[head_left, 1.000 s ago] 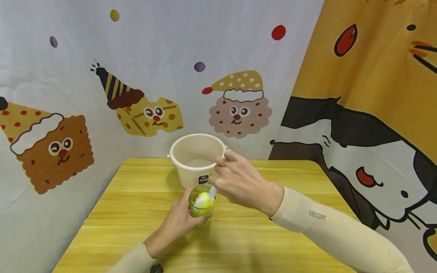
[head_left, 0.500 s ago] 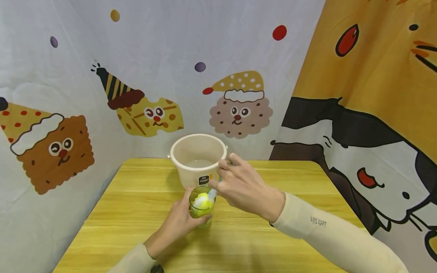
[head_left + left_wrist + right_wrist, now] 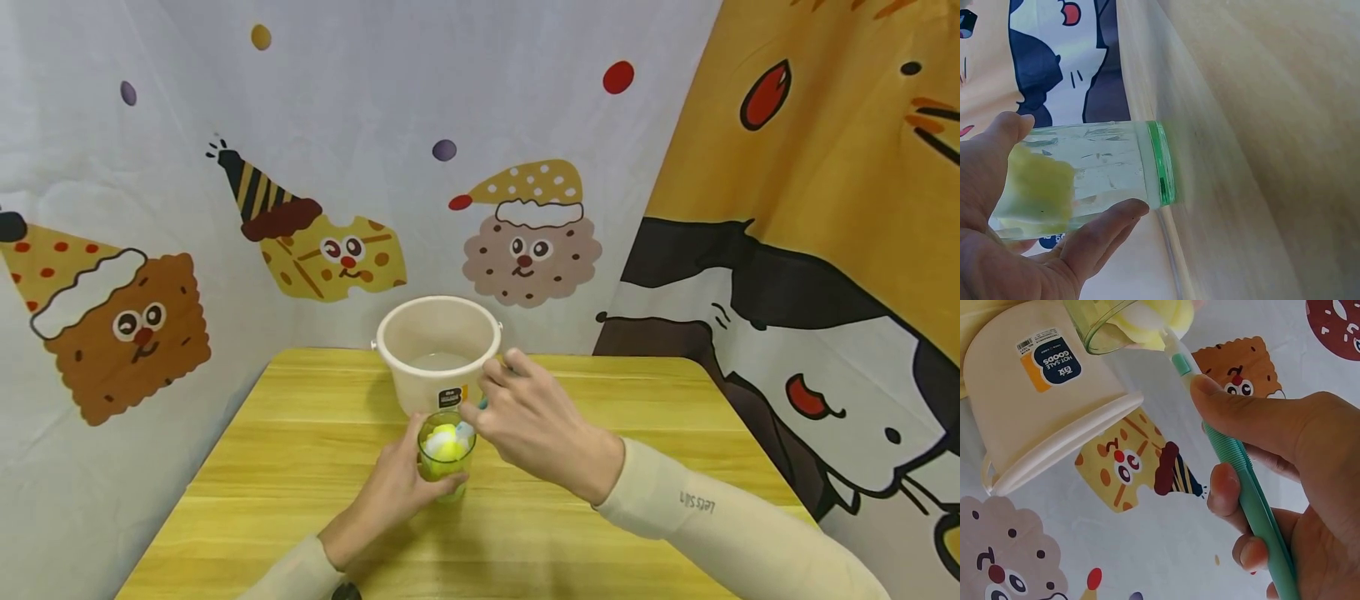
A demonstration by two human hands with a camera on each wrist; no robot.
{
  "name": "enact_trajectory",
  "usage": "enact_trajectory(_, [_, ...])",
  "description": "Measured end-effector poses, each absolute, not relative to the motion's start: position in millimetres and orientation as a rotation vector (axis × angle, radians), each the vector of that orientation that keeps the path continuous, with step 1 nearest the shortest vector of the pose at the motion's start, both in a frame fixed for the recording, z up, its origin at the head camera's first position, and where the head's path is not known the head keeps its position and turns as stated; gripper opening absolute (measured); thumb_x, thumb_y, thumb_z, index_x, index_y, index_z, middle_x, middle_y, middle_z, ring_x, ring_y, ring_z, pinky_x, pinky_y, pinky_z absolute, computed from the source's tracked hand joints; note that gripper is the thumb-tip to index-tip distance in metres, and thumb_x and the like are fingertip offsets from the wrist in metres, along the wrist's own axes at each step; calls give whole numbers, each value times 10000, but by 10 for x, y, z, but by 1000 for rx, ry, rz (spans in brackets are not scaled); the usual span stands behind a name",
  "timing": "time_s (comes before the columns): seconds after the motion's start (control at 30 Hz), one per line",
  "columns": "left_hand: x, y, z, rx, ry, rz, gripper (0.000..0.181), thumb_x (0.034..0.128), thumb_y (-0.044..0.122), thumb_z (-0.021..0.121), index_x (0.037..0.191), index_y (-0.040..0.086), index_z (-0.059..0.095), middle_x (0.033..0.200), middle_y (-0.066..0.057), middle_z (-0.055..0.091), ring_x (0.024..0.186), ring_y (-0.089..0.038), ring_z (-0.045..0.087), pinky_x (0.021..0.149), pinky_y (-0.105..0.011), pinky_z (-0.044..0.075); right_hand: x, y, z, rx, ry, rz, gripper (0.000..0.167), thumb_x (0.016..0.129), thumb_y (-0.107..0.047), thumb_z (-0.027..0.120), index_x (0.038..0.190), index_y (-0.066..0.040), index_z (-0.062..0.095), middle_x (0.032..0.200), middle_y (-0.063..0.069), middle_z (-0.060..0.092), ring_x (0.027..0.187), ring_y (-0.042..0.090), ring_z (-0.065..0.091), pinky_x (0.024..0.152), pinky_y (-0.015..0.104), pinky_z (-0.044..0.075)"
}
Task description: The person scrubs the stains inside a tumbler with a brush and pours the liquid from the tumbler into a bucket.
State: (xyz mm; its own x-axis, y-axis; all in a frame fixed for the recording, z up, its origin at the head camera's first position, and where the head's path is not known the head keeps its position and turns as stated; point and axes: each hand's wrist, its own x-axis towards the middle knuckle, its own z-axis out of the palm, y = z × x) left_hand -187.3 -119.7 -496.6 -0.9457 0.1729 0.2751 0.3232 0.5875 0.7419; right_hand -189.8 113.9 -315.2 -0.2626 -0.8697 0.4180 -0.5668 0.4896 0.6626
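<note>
My left hand [image 3: 393, 487] grips a clear green glass [image 3: 1110, 159] around its sides, thumb toward me. The glass stands upright above or on the table; its base sits close to the tabletop in the left wrist view. A cup brush with a teal handle [image 3: 1257, 519] is held in my right hand [image 3: 540, 425], thumb and curled fingers around the handle. Its yellow-and-white sponge head [image 3: 446, 443] is in the glass's upper part, partly showing at the mouth. The lower half of the glass shows no sponge in the left wrist view.
A cream plastic bucket [image 3: 412, 385] with a label stands just behind the glass, near the table's back edge. The yellow wood-grain table [image 3: 285, 467] reaches to a cartoon-printed curtain [image 3: 345, 100] behind and at both sides. A small dark object [image 3: 346, 592] shows by the left sleeve.
My right hand has dropped slightly and shifted a little right, with the brush handle tilting lower. The left hand and glass stay nearly in place. The whole head view shifts a little.
</note>
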Motion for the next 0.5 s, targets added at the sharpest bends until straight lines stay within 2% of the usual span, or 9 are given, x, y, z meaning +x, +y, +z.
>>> enact_trajectory(0.17, [-1877,-1200,-4972,-433,-2635,-1288,971,856,370,1081,1619,201,505,1381,-73,825,1192,-214,835,970,-346,704,-1902,1128,-3158,1178,-1957,-488,245,863,-196,963,1044,-353,915,983,31,887,925,209,669,886,348,470])
enact_trajectory(0.4, [-1874,-1192,-4971,-438,-2629,-1274,973,854,360,1083,1620,197,506,1376,-68,831,1188,-213,843,977,-345,711,-1913,1118,-3169,1170,-1973,-470,254,859,-190,970,1050,-350,920,1106,65,906,981,221,707,903,357,477])
enact_trajectory(0.5, [-1872,-1192,-4967,-434,-2633,-1273,966,852,357,1084,1613,195,512,1368,-63,835,1187,-210,843,985,-352,710,-1922,1113,-3183,1159,-1971,-471,235,868,-210,968,1054,-346,922,1077,60,903,965,220,695,903,358,475])
